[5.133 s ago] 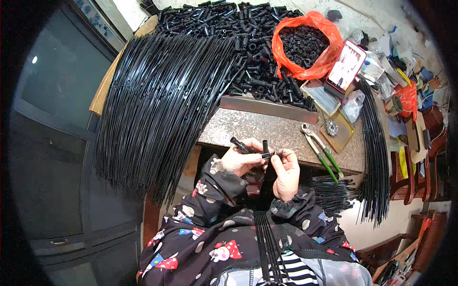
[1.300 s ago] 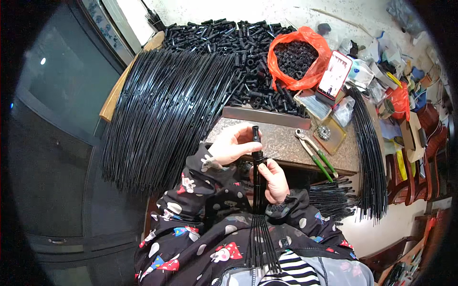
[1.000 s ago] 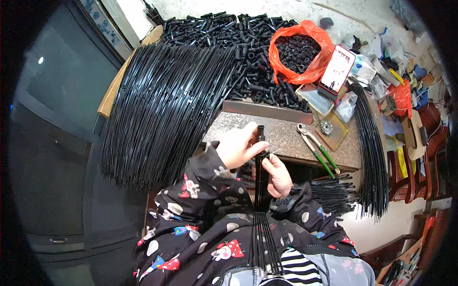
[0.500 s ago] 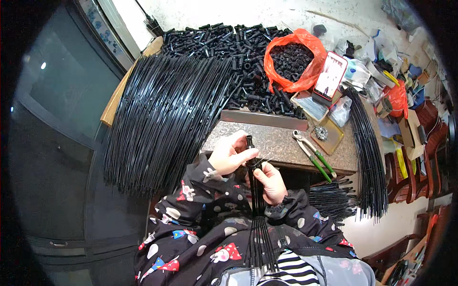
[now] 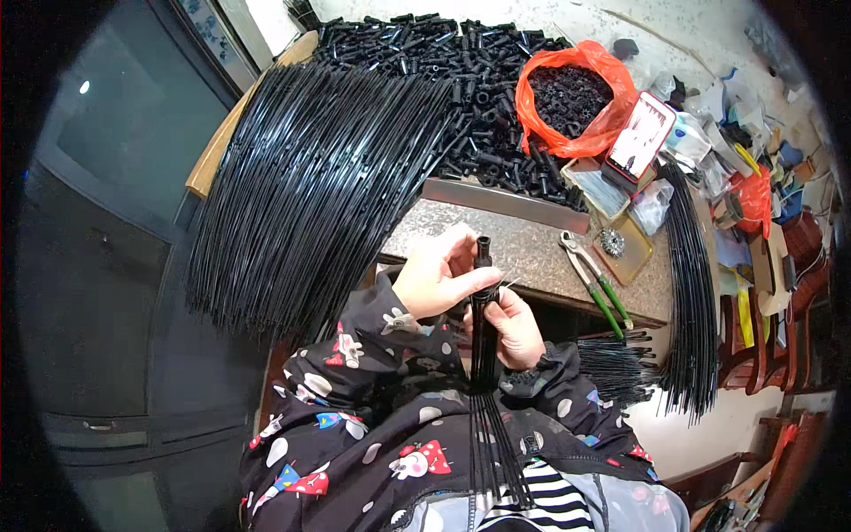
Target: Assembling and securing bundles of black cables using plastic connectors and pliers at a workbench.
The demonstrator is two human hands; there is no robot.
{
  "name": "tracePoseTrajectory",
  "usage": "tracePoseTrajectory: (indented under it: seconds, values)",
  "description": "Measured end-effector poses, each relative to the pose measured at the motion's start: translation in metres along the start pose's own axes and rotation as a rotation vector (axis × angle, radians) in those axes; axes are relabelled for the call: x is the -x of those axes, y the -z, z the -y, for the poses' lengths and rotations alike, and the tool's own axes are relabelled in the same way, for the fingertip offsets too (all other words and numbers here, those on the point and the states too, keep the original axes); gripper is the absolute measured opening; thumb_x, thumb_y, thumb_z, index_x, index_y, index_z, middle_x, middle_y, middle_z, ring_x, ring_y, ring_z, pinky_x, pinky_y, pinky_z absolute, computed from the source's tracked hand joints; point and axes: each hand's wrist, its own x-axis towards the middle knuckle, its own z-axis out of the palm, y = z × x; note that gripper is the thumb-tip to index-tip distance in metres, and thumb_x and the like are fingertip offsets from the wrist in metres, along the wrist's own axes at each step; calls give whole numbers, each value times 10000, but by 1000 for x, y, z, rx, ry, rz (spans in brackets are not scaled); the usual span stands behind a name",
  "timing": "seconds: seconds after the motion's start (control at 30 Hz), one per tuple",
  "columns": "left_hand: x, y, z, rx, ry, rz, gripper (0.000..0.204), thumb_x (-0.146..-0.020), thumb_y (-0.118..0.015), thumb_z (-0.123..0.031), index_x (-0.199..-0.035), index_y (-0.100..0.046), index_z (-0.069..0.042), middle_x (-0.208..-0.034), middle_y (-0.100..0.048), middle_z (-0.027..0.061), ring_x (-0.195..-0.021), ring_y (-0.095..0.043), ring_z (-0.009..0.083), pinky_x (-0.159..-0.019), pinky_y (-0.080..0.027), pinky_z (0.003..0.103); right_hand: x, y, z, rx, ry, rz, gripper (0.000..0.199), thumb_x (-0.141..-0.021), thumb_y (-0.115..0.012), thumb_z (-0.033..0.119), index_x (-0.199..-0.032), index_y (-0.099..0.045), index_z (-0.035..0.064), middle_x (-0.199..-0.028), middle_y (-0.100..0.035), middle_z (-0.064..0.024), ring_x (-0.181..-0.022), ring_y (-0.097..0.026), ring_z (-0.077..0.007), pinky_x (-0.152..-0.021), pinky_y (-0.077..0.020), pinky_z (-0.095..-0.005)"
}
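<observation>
In front of my chest stands a bundle of thin black rods [image 5: 483,355], which look like umbrella ribs, gathered at a black plastic tube piece [image 5: 483,250] like an umbrella runner. My left hand [image 5: 441,277] is closed around the tube from the left, its thumb lying across it. Just below, my right hand [image 5: 516,332] pinches the gathered rods between thumb and fingers. A fine pale wire-like end [image 5: 511,282] sticks out beside my right hand. The rods' lower ends fan out over my lap. Some fingertips are hidden behind the bundle.
A large heap of black rods [image 5: 310,186] lies left on the table [image 5: 523,232]. Behind a metal strip [image 5: 505,206] are many tube pieces [image 5: 417,53] and a red bag [image 5: 612,133] of small parts. Pliers [image 5: 596,284], a phone [image 5: 640,137] and more rods [image 5: 691,301] are on the right.
The whole view has shifted slightly, with the table and heaps appearing moved. My hands keep hold of the bundle, and a thin wire-like end now shows beside my right hand.
</observation>
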Motion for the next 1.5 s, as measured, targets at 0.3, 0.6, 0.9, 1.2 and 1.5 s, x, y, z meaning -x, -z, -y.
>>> tracePoseTrajectory:
  seconds: [0.3,0.6,0.9,1.2,1.5]
  values:
    - [10,-16,19,409,36,184,429,-623,-734,-126,-990,-538,-20,-878,-552,47,-830,-534,130,-773,-416,275,5,7,1,18,140,3,211,-837,-558,170,-988,-498,35,-868,-585,-43,-738,-573,-120,-679,-482,-259]
    - [11,-19,17,289,5,84,371,-680,-675,-71,-1019,-544,2,-874,-573,90,-802,-550,156,-726,-439,271,2,8,0,-41,173,-66,196,-835,-555,146,-990,-495,43,-813,-576,-52,-706,-574,-133,-651,-486,-265]
    - [13,-49,32,827,146,6,318,-700,-635,17,-996,-521,1,-817,-567,58,-521,-519,75,-432,-427,188,3,19,1,5,179,-19,334,-858,-514,203,-1142,-439,44,-800,-553,-73,-681,-534,-176,-654,-445,-318]
    - [15,-41,44,750,-49,53,258,-756,-564,62,-1009,-524,33,-840,-582,110,-514,-560,132,-436,-468,231,7,18,0,-145,134,28,229,-835,-549,154,-1023,-477,46,-842,-578,-94,-751,-580,-190,-666,-492,-301]
    - [19,-26,34,674,-18,84,140,-729,-599,44,-849,-582,-26,-889,-596,79,-852,-565,184,-871,-398,342,4,29,-2,-159,97,203,292,-823,-568,154,-1080,-485,43,-918,-584,-95,-797,-583,-170,-668,-497,-295]
